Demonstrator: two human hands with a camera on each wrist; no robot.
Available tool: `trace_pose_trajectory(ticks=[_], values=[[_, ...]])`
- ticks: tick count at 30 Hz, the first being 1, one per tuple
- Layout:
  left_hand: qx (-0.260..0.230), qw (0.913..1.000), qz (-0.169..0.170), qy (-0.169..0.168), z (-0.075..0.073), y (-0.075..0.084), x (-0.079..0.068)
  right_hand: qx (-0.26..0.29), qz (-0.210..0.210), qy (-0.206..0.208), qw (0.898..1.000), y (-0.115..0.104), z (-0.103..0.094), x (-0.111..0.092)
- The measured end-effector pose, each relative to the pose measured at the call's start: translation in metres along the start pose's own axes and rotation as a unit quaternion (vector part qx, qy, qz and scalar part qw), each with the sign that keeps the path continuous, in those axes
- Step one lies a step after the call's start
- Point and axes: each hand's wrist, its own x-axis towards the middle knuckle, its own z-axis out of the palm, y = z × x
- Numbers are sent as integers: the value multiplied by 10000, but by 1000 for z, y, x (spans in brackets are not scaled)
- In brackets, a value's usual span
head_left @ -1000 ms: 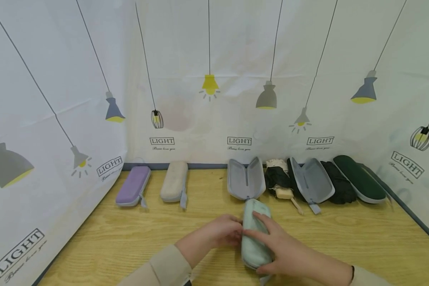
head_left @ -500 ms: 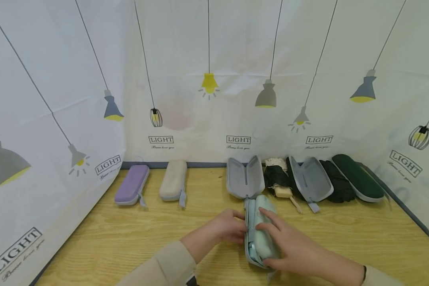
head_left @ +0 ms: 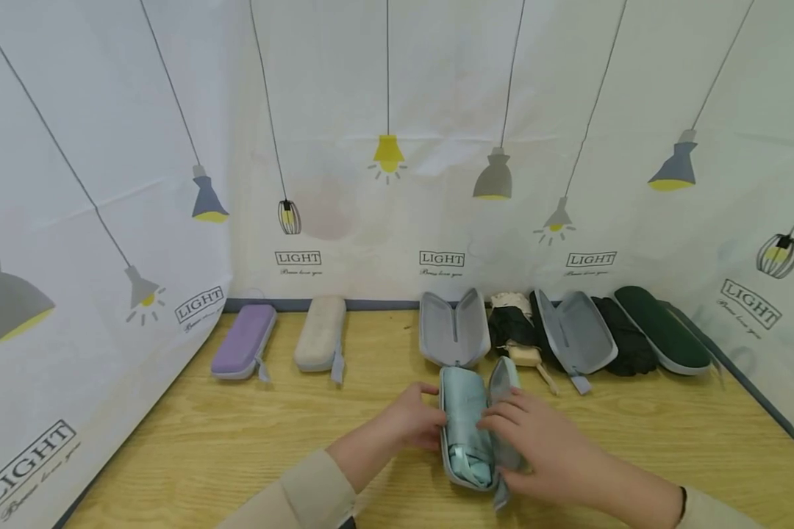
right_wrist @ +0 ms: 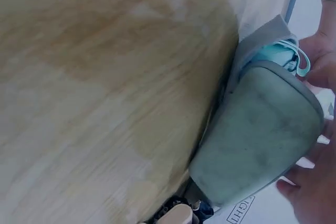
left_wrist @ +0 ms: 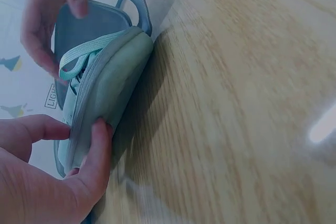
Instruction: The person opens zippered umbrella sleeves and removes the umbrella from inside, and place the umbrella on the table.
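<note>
A mint green zip case [head_left: 505, 378] lies open on the table in front of me, its lid tilted up on the right. A folded teal umbrella [head_left: 466, 411] rests in its lower shell, with a wrist strap at the near end. My left hand [head_left: 415, 419] grips the shell's left side; in the left wrist view its thumb and fingers pinch the rim. My right hand [head_left: 542, 441] holds the raised lid by its edge, fingers reaching over to the inner side. The right wrist view shows the lid's outer face [right_wrist: 257, 135], which hides part of the umbrella.
Along the back stand a purple case [head_left: 245, 344], a beige case [head_left: 321, 336], two open grey-lined cases [head_left: 455, 334] [head_left: 585, 338] and a dark green case [head_left: 664, 330]. Between them lie a black-and-beige folded umbrella [head_left: 517, 330] and a black bundle [head_left: 625, 342]. A printed cloth surrounds the table [head_left: 291, 455].
The mint green case has gone from closed to wide open, its lid swinging to the right under my right hand. The umbrella inside has come into view. My left hand stays at the left side.
</note>
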Motion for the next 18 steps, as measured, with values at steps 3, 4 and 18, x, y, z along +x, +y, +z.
trace_pose_trajectory(ticks=[3, 4, 18], values=[[15, 10000, 38, 20, -2, -1, -2, 40, 519, -103, 9986, -3, -2, 5], [30, 10000, 67, 22, -2, -2, -3, 42, 691, -140, 9975, -5, -3, 7], [63, 9994, 327, -30, 7, 7, -11, 1841, 3383, -899, 9185, -15, 11, 36]])
